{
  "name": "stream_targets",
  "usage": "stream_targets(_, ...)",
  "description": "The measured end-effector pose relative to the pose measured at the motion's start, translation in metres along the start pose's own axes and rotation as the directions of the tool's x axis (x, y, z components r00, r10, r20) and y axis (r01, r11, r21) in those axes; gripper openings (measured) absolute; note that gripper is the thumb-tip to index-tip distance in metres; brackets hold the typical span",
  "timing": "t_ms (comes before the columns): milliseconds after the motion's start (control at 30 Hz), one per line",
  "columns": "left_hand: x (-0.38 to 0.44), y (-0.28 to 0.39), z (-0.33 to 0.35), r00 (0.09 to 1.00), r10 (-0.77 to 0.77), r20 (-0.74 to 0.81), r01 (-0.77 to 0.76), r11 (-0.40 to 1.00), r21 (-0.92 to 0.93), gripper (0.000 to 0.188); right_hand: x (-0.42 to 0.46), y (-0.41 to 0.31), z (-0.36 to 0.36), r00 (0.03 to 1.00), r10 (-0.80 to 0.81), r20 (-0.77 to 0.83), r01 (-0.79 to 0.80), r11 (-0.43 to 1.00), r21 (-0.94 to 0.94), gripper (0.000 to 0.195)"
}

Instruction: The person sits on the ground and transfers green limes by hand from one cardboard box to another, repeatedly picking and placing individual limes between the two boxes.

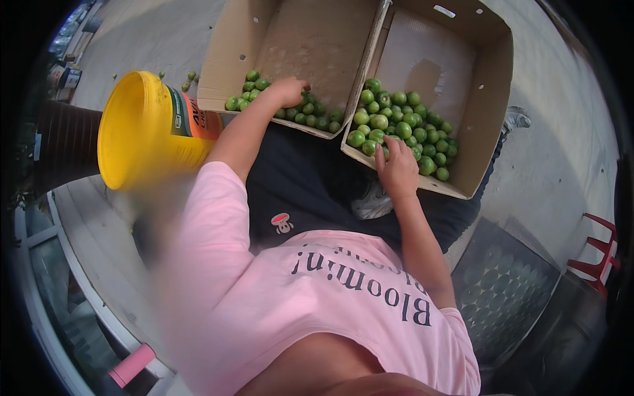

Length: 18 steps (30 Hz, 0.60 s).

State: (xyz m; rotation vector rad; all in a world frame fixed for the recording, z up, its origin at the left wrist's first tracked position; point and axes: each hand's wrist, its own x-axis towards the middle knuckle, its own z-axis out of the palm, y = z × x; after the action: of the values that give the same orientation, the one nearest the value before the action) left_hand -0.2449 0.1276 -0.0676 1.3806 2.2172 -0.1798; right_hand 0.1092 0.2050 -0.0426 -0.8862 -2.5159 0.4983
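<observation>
Two cardboard boxes lie side by side before me, tilted towards my lap. In the left box (317, 44), small round green fruits (311, 120) lie along the near wall, and my left hand (290, 92) reaches in over them; its fingertips are partly hidden, so its hold cannot be seen. The right box (488, 119) holds a larger heap of green fruits (403, 129), which look like green tomatoes. My right hand (398, 166) rests at the near edge of that heap, fingers pointing into it and touching the fruits; whether it grips one is unclear.
A yellow plastic bucket (136, 128) lies on its side at the left, with a few loose green fruits (185, 85) on the ground beyond it. A dark patterned board (505, 287) and a red chair (597, 252) are at the right. A pink cylinder (132, 365) is at the lower left.
</observation>
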Motion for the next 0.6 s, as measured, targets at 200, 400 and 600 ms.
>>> stream_targets(200, 0.022, 0.001, 0.017, 0.994, 0.005, 0.11, -0.02, 0.99, 0.138, 0.053, 0.0, 0.002, 0.0, 0.999, -0.004, -0.034, 0.004, 1.0, 0.006, 0.026)
stream_targets(400, -0.01, -0.001, 0.0, 0.973, -0.095, -0.21, -0.02, 0.874, -0.486, 0.049, 0.003, -0.001, 0.001, 0.999, -0.007, -0.048, 0.008, 1.0, 0.028, 0.024)
stream_targets(600, -0.115, 0.081, -0.009, 0.943, -0.088, -0.321, -0.306, 0.144, -0.941, 0.044, 0.001, 0.002, 0.0, 0.997, 0.02, -0.07, -0.018, 1.0, 0.019, 0.025)
